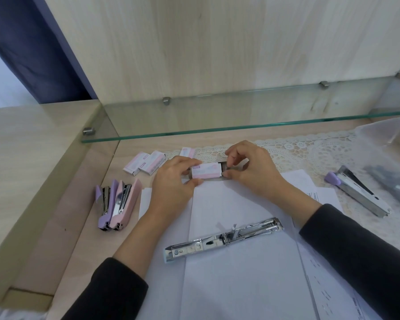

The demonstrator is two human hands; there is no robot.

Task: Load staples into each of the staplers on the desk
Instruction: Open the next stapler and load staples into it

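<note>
Pink-white staple box (206,171) partly open, between left hand (171,181), right hand (252,168)

Wooden desk (74,239) bears paper sheets (240,273), lace mat (310,148), staple boxes (146,162) and two staplers (123,204).

Glass shelf (240,112), lace mat (310,148), white paper sheets (240,273), blue curtain (32,42)

A home study corner is indicated by a light wooden desk (79,227), a glass shelf (240,116) mounted above, a lace mat (310,148), paper sheets (240,273) and staplers (125,204).
</note>
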